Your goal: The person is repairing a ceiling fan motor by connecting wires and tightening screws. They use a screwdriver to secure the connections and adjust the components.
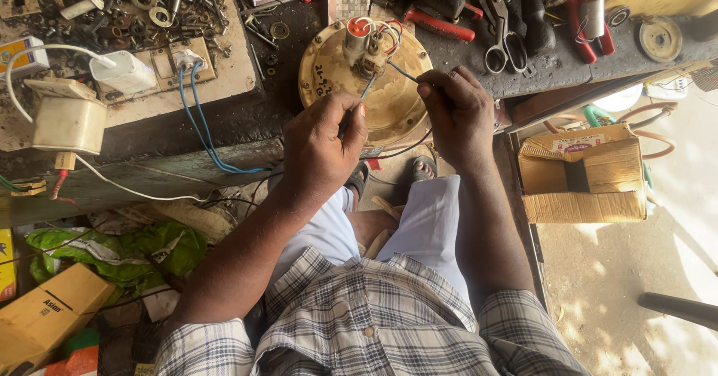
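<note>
A round tan motor housing [389, 103] lies on the dark workbench, with a white capacitor and coloured wires [370, 43] bunched at its hub. My left hand [323, 148] pinches a thin blue wire [368, 86] that rises toward the hub. My right hand [458, 110] pinches another thin wire [402, 72] running from the same bundle. Both hands hover over the housing's near edge, above my knees.
Scissors [499, 43], red-handled pliers [441, 24] and other tools crowd the back of the bench. A white slab at the left carries loose nuts and washers [142, 5], a switch plate with blue cables [196, 99] and a white adapter [123, 71]. A cardboard box [583, 174] sits at the right.
</note>
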`<act>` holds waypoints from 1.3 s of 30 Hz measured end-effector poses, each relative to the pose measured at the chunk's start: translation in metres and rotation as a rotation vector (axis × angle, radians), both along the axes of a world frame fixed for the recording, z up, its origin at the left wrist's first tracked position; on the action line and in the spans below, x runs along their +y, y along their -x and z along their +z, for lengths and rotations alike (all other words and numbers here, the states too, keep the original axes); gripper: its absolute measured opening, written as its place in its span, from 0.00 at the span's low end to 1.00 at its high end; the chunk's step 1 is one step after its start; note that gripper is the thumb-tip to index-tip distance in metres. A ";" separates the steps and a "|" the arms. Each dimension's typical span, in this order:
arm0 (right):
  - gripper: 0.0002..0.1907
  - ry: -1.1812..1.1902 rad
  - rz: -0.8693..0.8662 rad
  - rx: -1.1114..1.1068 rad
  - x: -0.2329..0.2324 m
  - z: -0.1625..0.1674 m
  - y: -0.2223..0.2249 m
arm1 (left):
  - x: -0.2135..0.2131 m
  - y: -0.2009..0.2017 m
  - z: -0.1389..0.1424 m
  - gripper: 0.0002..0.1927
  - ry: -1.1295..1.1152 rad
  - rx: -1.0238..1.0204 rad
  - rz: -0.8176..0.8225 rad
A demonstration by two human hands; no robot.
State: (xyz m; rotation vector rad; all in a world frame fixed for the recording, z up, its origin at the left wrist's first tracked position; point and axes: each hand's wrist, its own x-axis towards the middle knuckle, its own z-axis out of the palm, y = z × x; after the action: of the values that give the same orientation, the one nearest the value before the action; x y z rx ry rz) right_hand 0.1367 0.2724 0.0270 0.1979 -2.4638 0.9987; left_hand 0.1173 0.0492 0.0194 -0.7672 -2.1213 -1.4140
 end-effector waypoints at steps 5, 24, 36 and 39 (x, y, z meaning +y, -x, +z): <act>0.04 -0.019 0.014 0.015 0.001 0.001 0.006 | 0.003 0.004 0.000 0.04 0.019 0.043 -0.002; 0.07 0.773 0.053 -0.220 -0.005 -0.033 -0.061 | -0.013 -0.034 -0.014 0.07 -0.196 -0.516 -0.170; 0.06 0.829 0.300 -0.375 -0.068 -0.030 -0.105 | -0.019 -0.086 -0.060 0.12 -0.557 -0.856 -0.429; 0.06 0.840 0.359 -0.363 -0.087 -0.027 -0.108 | -0.026 -0.094 -0.064 0.12 -0.569 -0.785 -0.418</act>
State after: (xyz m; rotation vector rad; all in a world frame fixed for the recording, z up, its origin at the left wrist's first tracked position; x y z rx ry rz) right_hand 0.2448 0.1858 -0.0004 0.1870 -2.0932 2.2879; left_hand 0.2117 0.0230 -0.0445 -0.4692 -1.9024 -2.7361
